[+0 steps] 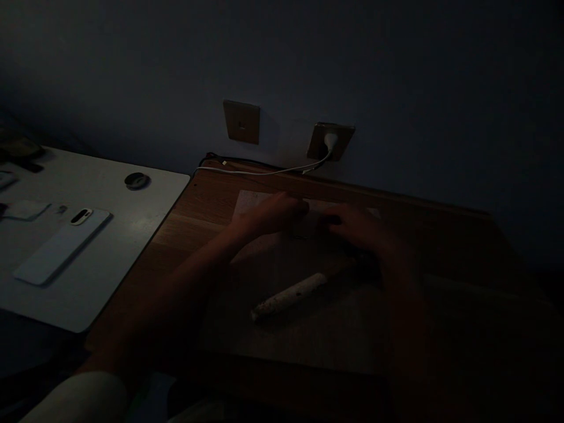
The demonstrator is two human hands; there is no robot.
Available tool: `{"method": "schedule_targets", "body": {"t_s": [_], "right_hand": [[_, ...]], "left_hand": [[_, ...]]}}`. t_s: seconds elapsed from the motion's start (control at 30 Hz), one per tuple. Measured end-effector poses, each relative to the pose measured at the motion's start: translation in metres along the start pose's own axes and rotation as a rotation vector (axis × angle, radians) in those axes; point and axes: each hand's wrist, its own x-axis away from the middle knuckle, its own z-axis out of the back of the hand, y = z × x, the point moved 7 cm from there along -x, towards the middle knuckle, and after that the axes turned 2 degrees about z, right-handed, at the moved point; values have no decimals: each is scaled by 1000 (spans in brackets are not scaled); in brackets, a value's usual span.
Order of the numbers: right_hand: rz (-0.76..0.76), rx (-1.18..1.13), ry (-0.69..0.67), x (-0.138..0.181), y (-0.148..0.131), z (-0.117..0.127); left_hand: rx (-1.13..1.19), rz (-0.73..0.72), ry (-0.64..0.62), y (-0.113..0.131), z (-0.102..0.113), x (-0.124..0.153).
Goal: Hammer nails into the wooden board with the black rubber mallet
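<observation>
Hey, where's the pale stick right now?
In the head view, the pale stick lies on the sheet, below picture centre, nearer you than your left hand and right hand.

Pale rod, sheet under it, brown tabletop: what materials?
Pale rod: possibly worn painted wood; matte-looking, dark blotches. Too dim to rule out plastic.
Sheet: likely paper or thin card, dull finish; lies flat and pale, straight-edged.
Brown tabletop: wood or wood-look laminate, smooth-looking; streaked grain shows at left.
</observation>
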Motion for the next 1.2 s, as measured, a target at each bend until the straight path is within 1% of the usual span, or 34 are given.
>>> {"method": "schedule_targets", "body": {"t_s": [0.07, 0.13, 0.23, 0.3, 0.43, 0.53, 0.67, 0.73, 0.87, 0.93, 0.97, 1.03, 1.2], "right_hand": [[-1, 18, -7, -1, -3, -1], [-15, 11, 29, 0, 0, 2], [-73, -32, 101, 6, 19, 13], [-127, -27, 138, 12, 36, 21], [-213, 43, 194, 24, 67, 32], [-226, 44, 197, 26, 76, 31], [-203, 34, 177, 22, 72, 27], [-211, 36, 172, 21, 69, 27], [-218, 4, 168, 20, 63, 27], [-216, -3, 162, 19, 60, 27], [-219, -6, 160, 19, 59, 27], [-222, -14, 158, 19, 58, 28], [-228, -92, 203, 28, 51, 35]], "left_hand": [[-42, 18, 19, 0, -3, -2], [-63, 66, 48, -1, -3, -3], [-71, 162, 105, -6, 6, -2], [-51, 192, 117, -10, 14, 0], [31, 140, 9, -19, 25, 7], [54, 141, -89, -25, 27, 14], [-7, 177, -220, -30, 18, 19], [-27, 169, -239, -30, 13, 18], [-9, 106, -265, -25, 3, 15], [-24, 120, -283, -26, 1, 16], [-39, 145, -278, -27, 3, 17], [-61, 194, -231, -29, 11, 19], [-1, 221, -87, -25, 47, 32]]}}
